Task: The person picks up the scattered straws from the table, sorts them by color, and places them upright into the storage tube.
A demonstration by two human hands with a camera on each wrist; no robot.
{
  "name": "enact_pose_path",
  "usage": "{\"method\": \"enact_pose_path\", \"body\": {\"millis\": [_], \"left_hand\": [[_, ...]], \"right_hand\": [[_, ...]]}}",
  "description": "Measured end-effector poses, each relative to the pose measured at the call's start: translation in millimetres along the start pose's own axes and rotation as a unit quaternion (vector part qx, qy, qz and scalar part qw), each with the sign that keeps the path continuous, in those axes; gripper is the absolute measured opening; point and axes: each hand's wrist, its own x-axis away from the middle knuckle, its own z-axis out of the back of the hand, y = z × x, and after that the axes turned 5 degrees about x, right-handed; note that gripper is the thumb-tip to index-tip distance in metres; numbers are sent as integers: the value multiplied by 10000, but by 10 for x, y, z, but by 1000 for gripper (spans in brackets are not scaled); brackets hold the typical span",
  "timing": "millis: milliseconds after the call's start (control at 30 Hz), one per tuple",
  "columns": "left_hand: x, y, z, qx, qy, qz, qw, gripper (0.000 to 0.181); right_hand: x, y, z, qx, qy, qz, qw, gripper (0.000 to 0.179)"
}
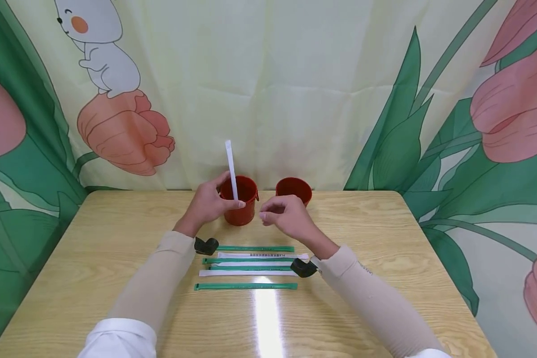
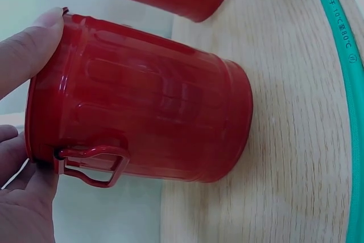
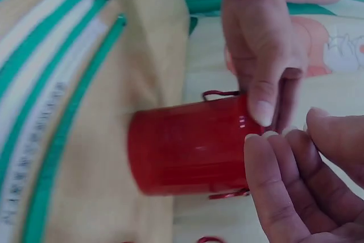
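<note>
My left hand [image 1: 206, 203] grips the rim of a small red metal bucket [image 1: 240, 217], thumb on the near side and fingers round the far side. A white paper-wrapped straw [image 1: 230, 161] stands in that bucket, leaning slightly with its upper end well above the rim. Just right of the bucket hovers my right hand [image 1: 290, 217], its fingers loosely bent and holding nothing; in the right wrist view its fingertips [image 3: 259, 140] overlap the bucket's mouth. The left wrist view shows a folding wire handle [image 2: 94, 163] on the bucket's side.
A second red bucket [image 1: 294, 185] stands behind my right hand, close to the curtain [image 1: 313, 99]. Several wrapped straws, green [image 1: 246, 286] and white [image 1: 246, 273], lie crosswise on the wooden table [image 1: 362, 228] in front of the buckets. The printed curtain hangs along the table's far edge.
</note>
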Motion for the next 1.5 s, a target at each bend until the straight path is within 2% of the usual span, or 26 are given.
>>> {"method": "enact_pose_path", "body": {"millis": [100,300,533,767,933,1033,1067,1233,1333,1400,1500], "left_hand": [[9,5,-10,-8,-12,9,10000,99],[17,32,-24,2,-48,26,10000,99],[10,38,-8,-13,5,-10,10000,99],[-8,25,-13,-17,-7,60,10000,99],[0,21,-12,7,25,-40,10000,97],[14,14,-13,-15,17,-49,10000,97],[17,9,-13,-8,15,-35,10000,97],[9,-17,-19,-18,36,-13,10000,98],[-4,-23,-27,-30,28,-24,10000,99],[-9,-22,-29,-25,16,-8,10000,99],[-25,-1,-18,23,47,-36,10000,99]], "right_hand": [[140,126,0,239,-88,11,9997,8],[346,421,12,1182,-242,167,9926,7],[425,649,-22,2004,-561,144,9780,4],[430,754,-118,2646,-833,146,9606,8],[418,738,-177,3221,-984,443,9405,10],[416,719,-209,3669,-1188,675,9202,11],[415,708,-217,3815,-1287,740,9124,11],[409,670,-250,4695,-1651,1007,8615,20],[424,674,-245,5014,-1748,1115,8400,25],[440,672,-230,5080,-1781,1137,8350,25],[453,651,-169,4990,-1692,1106,8427,25]]}}
